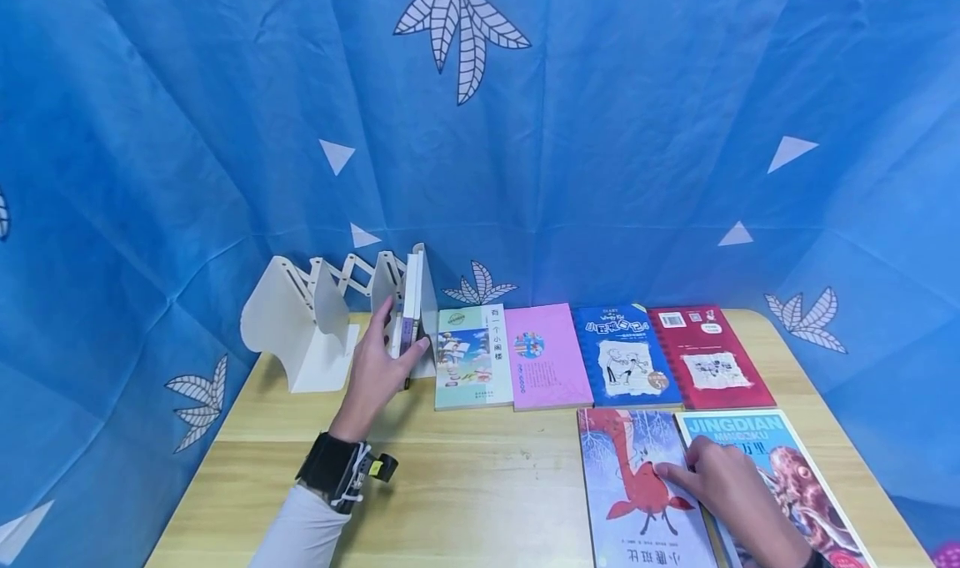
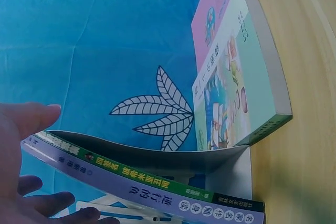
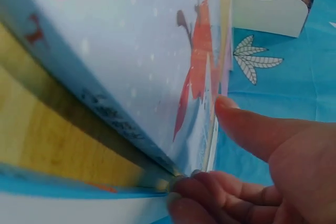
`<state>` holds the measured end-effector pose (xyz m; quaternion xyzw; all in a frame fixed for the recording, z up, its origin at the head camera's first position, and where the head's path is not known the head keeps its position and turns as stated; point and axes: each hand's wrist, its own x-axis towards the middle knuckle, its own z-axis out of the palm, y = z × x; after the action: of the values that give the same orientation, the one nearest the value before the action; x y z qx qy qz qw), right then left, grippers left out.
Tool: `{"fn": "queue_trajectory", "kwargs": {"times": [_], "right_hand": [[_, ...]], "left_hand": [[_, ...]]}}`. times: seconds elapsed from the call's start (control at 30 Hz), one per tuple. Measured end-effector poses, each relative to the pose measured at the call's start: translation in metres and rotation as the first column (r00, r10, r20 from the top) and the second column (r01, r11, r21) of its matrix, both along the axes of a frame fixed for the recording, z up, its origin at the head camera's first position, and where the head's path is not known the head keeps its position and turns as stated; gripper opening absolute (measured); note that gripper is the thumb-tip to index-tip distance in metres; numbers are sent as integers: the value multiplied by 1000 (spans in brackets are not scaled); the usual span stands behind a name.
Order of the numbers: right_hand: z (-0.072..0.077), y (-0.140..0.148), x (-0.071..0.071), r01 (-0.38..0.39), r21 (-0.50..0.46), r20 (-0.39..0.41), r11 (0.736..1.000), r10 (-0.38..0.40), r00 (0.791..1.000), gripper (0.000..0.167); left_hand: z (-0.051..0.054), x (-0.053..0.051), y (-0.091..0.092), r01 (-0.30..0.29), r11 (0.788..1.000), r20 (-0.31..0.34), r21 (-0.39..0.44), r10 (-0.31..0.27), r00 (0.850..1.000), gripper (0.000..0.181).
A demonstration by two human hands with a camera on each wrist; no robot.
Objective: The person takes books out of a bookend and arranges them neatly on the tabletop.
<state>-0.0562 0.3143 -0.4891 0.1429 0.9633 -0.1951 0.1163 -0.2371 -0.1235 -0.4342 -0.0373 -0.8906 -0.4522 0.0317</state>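
Observation:
My left hand (image 1: 377, 374) is at the white expanding book rack (image 1: 327, 359), thumb and fingers spread on either side of two upright books. In the left wrist view these are a green-spined book (image 2: 136, 174) and a purple-spined book (image 2: 131, 187), side by side against the rack's end plate. My right hand (image 1: 731, 489) grips the near edge region of a picture book with a red deer (image 1: 630, 459). Its thumb lies over the cover; its fingers curl at the spine. Beside it lies a book with an octopus (image 1: 806, 476), partly hidden by that hand.
Along the back of the wooden table (image 1: 480, 485) lie a green book (image 1: 468, 376), a pink book (image 1: 551, 359), a blue book (image 1: 626, 368) and a red book (image 1: 712, 359). Blue cloth (image 1: 600, 134) hangs behind. The rack's left sections hold no books.

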Motion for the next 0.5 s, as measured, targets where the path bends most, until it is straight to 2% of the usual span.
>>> {"fn": "queue_trajectory", "kwargs": {"times": [0.23, 0.5], "right_hand": [[6, -2, 4, 21, 5, -124, 1000, -20, 992, 48], [11, -5, 9, 25, -26, -190, 999, -29, 981, 41]], "left_hand": [[-5, -7, 1, 13, 1000, 32, 13, -13, 999, 96], [-10, -14, 4, 29, 1000, 59, 8, -29, 998, 97]]}}
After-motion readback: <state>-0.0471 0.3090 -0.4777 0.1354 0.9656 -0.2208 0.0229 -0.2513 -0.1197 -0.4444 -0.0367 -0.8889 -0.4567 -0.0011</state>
